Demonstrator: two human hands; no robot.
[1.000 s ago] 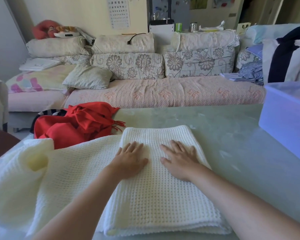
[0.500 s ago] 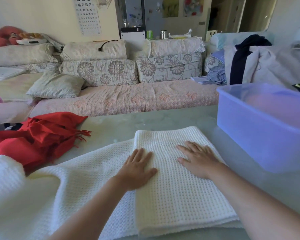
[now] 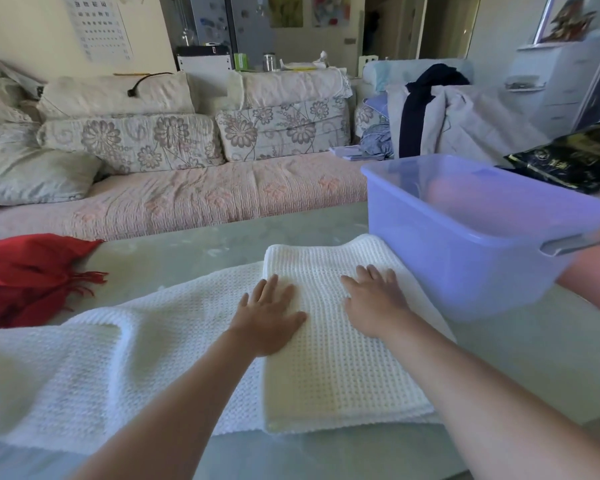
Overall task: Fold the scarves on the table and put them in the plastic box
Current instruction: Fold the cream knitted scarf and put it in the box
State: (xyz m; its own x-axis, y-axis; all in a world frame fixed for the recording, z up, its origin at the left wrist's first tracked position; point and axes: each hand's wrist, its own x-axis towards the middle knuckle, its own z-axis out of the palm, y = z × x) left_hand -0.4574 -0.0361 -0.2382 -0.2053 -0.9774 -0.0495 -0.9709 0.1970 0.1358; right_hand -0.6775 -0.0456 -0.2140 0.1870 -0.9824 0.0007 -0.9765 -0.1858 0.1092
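Observation:
A cream waffle-knit scarf (image 3: 329, 368) lies on the table, its right part folded into a thick rectangle and its loose length trailing off to the left. My left hand (image 3: 267, 317) presses flat on the fold's left edge. My right hand (image 3: 374, 299) lies flat on the folded part, fingers straight. A crumpled red scarf (image 3: 25, 275) with fringe sits at the table's left. The translucent blue plastic box (image 3: 465, 244) stands just right of the folded scarf, something reddish showing faintly inside it.
The pale green table (image 3: 187, 251) runs to a sofa (image 3: 194, 188) with floral cushions behind it. Another person's arm (image 3: 593, 271) reaches in at the right by the box handle. A black packet (image 3: 575, 157) lies behind the box. Clothes are heaped on the sofa's right end.
The view has swung to the right, bringing the whole blue box into sight beside the scarf. Both hands have stayed flat on the folded scarf. An arm has appeared at the right edge.

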